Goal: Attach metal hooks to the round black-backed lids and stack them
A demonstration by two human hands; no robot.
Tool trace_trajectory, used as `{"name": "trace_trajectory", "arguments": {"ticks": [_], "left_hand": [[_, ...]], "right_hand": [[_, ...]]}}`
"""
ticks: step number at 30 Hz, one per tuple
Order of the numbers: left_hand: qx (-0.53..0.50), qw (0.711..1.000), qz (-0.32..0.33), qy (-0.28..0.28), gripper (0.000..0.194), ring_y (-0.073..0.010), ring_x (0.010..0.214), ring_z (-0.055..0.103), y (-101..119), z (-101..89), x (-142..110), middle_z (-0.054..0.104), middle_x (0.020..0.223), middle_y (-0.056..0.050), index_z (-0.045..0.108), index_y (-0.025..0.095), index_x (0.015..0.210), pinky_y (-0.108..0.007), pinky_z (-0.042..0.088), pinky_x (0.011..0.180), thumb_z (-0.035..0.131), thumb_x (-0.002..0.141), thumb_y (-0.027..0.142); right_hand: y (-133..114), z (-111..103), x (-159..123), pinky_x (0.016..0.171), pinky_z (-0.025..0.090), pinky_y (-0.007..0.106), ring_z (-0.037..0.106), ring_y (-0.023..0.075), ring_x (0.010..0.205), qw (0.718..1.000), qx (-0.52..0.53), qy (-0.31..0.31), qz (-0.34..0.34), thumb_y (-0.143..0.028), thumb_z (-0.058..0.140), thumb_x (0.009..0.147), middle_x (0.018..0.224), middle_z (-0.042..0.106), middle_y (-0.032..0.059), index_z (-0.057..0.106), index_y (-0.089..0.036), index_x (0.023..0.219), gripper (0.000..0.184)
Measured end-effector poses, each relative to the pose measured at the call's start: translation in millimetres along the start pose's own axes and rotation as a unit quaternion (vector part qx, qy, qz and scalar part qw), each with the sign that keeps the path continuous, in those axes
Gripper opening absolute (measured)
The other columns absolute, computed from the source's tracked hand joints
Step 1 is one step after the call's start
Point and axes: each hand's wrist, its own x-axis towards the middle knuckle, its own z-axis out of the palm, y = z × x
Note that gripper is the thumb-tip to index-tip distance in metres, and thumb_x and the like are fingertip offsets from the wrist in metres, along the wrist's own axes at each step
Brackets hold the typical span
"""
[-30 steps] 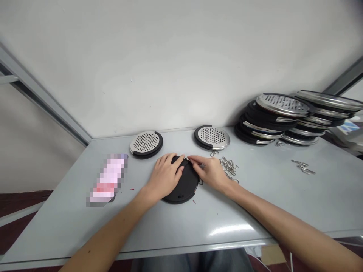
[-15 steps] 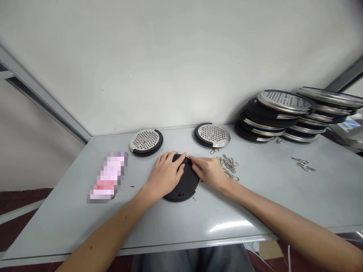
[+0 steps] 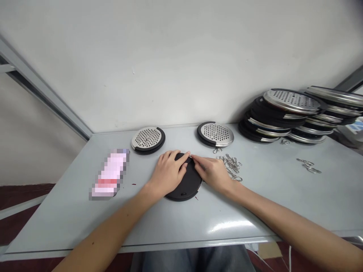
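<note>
Against black disc (image 3: 190,183), left hand (image 3: 168,172) beside right hand (image 3: 214,170)

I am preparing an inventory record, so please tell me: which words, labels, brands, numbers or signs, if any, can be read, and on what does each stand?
None can be read.
Black disc: no lettering shows where uncovered.
Left perforated disc and right perforated disc: any marking is too small.
Phone-like object: face pixelated.
Blue-and-white item, right edge: too blurred.
</note>
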Motion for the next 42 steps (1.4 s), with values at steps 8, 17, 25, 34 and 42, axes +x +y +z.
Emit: {"name": "trace_trajectory", "arguments": {"ticks": [8,17,25,34,42], "left_hand": [[-0.012,1.000,-0.003,-0.003,0.039,-0.0238,0.113,0.050,0.3,-1.2,1.0,0.057,0.121,-0.006,0.051,0.030,0.132,-0.040,0.042,0.096,0.041,0.094,0.026],[-0.010,1.000,-0.004,-0.010,0.039,-0.0240,0.114,0.049,0.1,-0.2,0.5,0.057,0.122,-0.006,0.052,0.028,0.132,-0.040,0.041,0.097,0.041,0.095,0.027],[-0.012,1.000,0.003,-0.019,0.039,-0.0237,0.115,0.048,-2.5,1.2,0.8,0.055,0.123,-0.006,0.051,0.029,0.133,-0.041,0.041,0.097,0.041,0.096,0.029],[-0.015,1.000,0.007,-0.018,0.038,-0.0242,0.115,0.048,-2.9,1.9,1.6,0.054,0.123,-0.007,0.051,0.031,0.133,-0.042,0.041,0.098,0.041,0.096,0.030],[-0.015,1.000,0.007,-0.023,0.039,-0.0241,0.117,0.047,-2.2,0.1,2.0,0.054,0.124,-0.006,0.051,0.032,0.133,-0.042,0.040,0.098,0.043,0.095,0.031]], "right_hand": [[0.6,1.9,-1.0,0.064,0.045,0.023,0.068,0.0165,0.075,1.000,0.012,-0.001,-0.014,-0.020,0.044,0.091,0.094,0.074,0.0052,0.067,-0.021,0.112,0.031],[1.0,2.5,-1.5,0.064,0.045,0.023,0.068,0.0170,0.075,1.000,0.003,0.003,-0.022,-0.021,0.045,0.091,0.094,0.075,0.0054,0.067,-0.021,0.114,0.032],[0.0,2.2,-2.4,0.062,0.045,0.023,0.068,0.0157,0.072,0.999,0.005,0.020,-0.033,-0.018,0.047,0.089,0.089,0.075,0.0052,0.069,-0.019,0.107,0.028],[0.0,5.5,-3.7,0.057,0.043,0.022,0.067,0.0144,0.065,0.996,0.011,0.066,-0.055,-0.015,0.049,0.088,0.081,0.074,0.0039,0.070,-0.019,0.102,0.025],[0.0,9.0,-4.8,0.056,0.045,0.022,0.067,0.0142,0.064,0.992,0.008,0.108,-0.060,-0.015,0.051,0.086,0.079,0.074,0.0041,0.071,-0.018,0.094,0.022]]}}
